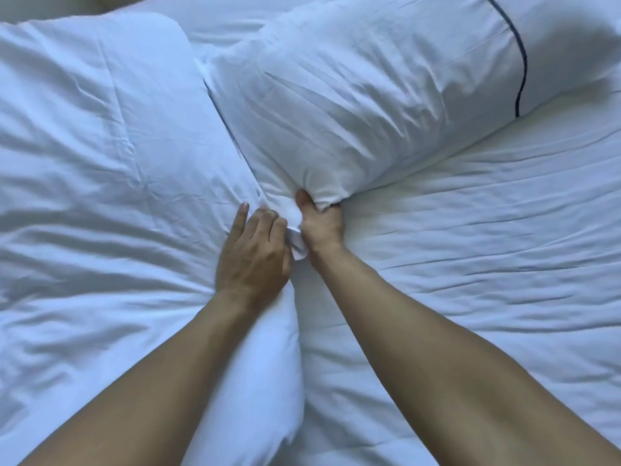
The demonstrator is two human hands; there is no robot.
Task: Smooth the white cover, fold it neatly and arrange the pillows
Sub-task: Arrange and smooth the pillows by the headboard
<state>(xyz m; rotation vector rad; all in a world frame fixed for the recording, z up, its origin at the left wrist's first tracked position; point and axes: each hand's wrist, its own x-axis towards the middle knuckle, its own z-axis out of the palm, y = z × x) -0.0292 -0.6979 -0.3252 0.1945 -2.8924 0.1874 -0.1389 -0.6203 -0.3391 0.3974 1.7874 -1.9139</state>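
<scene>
Right hand (321, 227) fingers clamped on near corner of piped pillow (379, 89), mid-bed on white cover (487, 247). Left hand (253, 253) fingers curled together, pressing left pillow (100, 146) edge.

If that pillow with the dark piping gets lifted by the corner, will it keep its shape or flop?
Probably flop: the piped pillow already bunches where the right hand pinches its corner. It looks puffy, so likely light for its size. Its wrinkled cotton-like case should not slip much, and it should slide over the sheet rather than roll.
</scene>
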